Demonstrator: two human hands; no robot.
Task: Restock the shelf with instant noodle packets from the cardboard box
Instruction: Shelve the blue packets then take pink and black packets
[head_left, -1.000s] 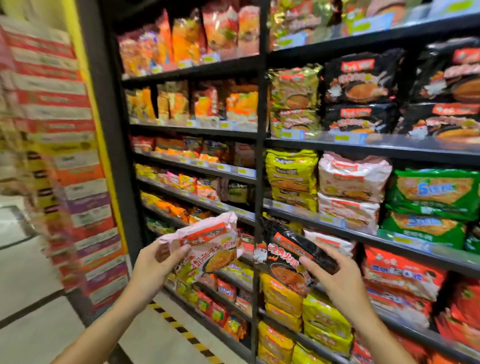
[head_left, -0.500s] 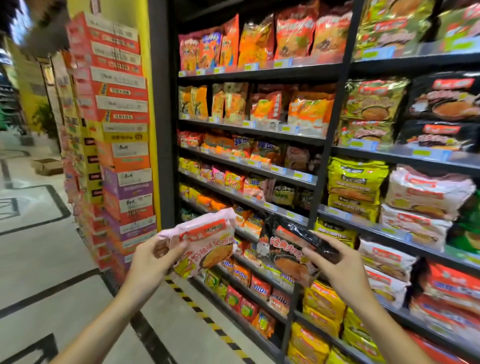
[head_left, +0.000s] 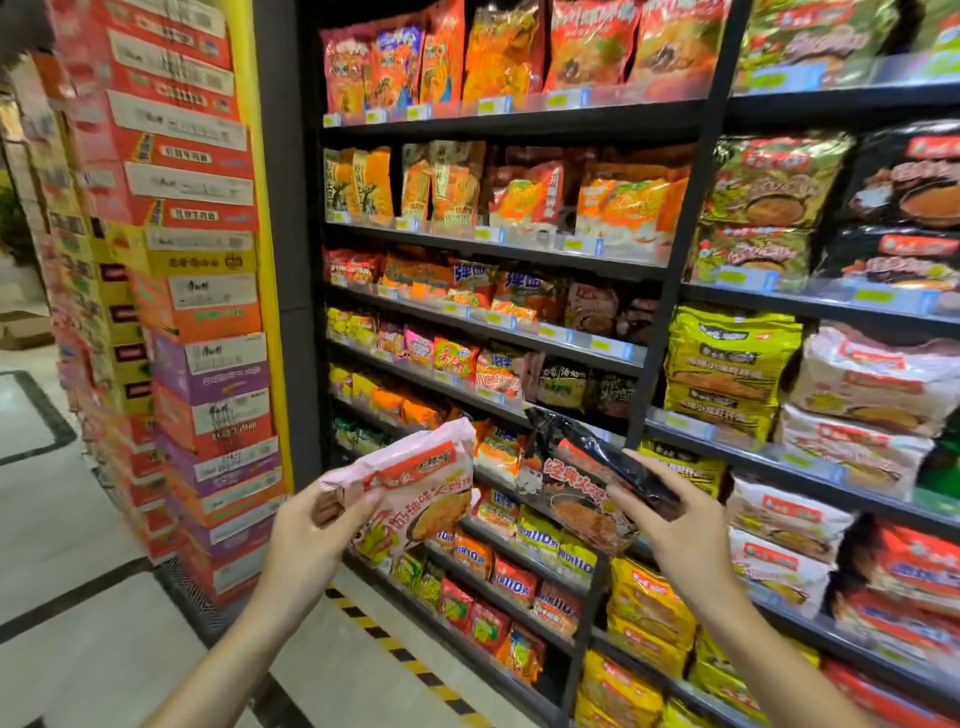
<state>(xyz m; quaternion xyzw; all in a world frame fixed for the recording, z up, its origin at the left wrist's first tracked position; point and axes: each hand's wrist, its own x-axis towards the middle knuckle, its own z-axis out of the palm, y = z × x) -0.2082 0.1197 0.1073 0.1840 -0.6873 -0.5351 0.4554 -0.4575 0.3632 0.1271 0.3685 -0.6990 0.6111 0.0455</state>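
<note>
My left hand (head_left: 306, 540) grips a pink instant noodle packet (head_left: 415, 488) by its left end, held up in front of the lower shelves. A black noodle packet (head_left: 582, 483) is in my right hand (head_left: 675, 525), tilted, just right of the pink one. Both packets hang in the air before the black shelf unit (head_left: 670, 291), apart from its boards. The shelves are packed with noodle packets. No cardboard box that I take from is in view.
A tall stack of red, orange and purple cartons (head_left: 192, 322) stands left of the shelf beside a yellow pillar (head_left: 260, 208). Yellow-black hazard tape (head_left: 395, 649) runs along the shelf's foot. Tiled floor (head_left: 62, 519) stretches to the left.
The view has swung left and up, bringing the carton stack and left shelf bay into sight. Both hands keep their packets at about the same height.
</note>
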